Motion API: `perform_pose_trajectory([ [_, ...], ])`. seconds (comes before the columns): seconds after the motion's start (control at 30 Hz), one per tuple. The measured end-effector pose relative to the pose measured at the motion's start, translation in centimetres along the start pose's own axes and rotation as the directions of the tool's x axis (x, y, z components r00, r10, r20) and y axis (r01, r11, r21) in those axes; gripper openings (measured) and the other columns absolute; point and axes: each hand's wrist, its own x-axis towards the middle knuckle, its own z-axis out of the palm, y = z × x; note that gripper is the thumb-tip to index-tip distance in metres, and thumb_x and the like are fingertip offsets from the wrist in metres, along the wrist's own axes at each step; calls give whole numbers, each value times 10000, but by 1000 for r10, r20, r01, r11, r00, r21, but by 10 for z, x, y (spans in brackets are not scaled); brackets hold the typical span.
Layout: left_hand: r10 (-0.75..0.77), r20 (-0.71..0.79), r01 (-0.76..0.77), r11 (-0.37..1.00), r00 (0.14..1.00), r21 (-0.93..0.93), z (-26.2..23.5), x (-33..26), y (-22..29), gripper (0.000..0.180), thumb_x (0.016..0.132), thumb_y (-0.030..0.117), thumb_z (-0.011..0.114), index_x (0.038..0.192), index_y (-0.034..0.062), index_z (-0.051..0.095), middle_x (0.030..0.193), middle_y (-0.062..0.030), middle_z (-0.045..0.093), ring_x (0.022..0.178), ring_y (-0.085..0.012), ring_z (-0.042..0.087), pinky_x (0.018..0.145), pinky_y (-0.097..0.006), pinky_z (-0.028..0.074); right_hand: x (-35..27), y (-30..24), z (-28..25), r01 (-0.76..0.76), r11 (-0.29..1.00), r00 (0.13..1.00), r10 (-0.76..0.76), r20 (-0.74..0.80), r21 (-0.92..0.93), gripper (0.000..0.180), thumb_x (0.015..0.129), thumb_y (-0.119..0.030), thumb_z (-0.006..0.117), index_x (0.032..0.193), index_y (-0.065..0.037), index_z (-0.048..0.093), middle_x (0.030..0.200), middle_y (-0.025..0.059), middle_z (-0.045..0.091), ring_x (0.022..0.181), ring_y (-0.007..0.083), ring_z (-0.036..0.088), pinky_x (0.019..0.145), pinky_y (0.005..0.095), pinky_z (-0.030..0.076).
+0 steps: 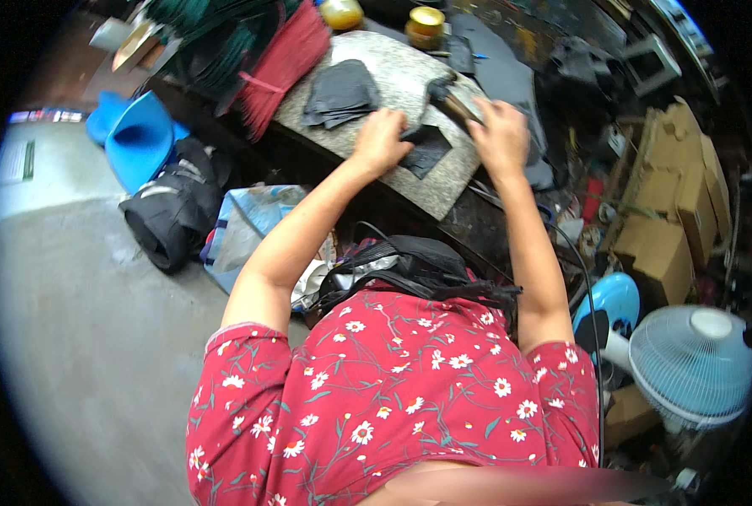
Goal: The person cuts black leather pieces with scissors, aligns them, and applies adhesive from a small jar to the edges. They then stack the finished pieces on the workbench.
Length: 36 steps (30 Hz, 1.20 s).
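A speckled stone slab [440, 192] lies in front of me as a work surface. My right hand [502, 139] is closed round the handle of a hammer [453, 106], whose dark head points to the left above the slab. At the slab's near edge, my left hand [382, 143] pinches the left side of a flat black piece of material [429, 153]; its fingertips are partly hidden. Just beyond that hand sits a stack of dark grey flat pieces [342, 91]. Black straps or strips [426, 261] are bunched on my lap.
Red bristly bundles [287, 63] and yellow jars [425, 27] stand at the far side. Blue sheets [142, 139] and a black bundle [173, 211] lie on the left. Cardboard boxes [671, 194] and a light-blue fan [692, 363] are on the right, near a hanging black cable [593, 325].
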Motion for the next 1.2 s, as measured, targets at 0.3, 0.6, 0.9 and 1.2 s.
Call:
perform_pose_trajectory([
  [0.3,17,66,-12,997,998,-80,-72,38,-41,453,698,-1,582,1135,114,554,928,-227,634,899,-403,626,772,-430,502,-45,39,-23,-415,869,886,454,99,-270,691,771,-247,741,1390,-259,434,1211,99,551,1145,320,505,903,507,418],
  [0.6,371,-289,-234,880,883,414,-72,58,-20,633,692,275,791,1261,150,543,1299,-143,521,1275,-356,413,1039,-478,367,-38,49,-24,-445,894,895,440,-76,-52,675,776,-95,702,1381,-239,438,1039,98,602,921,307,618,764,436,495],
  [0.9,634,-184,-628,772,751,97,-54,52,70,676,707,113,734,1332,140,478,1371,-110,471,1310,-323,394,1095,-461,321,-16,24,-61,-203,965,889,252,-381,166,455,785,-5,637,1200,-187,603,970,63,664,818,253,646,701,377,514],
  [1.2,230,116,-229,973,966,-24,-60,26,42,284,763,211,697,1027,113,668,822,-136,685,778,-312,666,715,-401,520,11,-21,-33,-14,832,1000,20,-5,554,277,869,-200,645,1117,-84,596,1041,103,646,962,288,613,830,389,492],
])
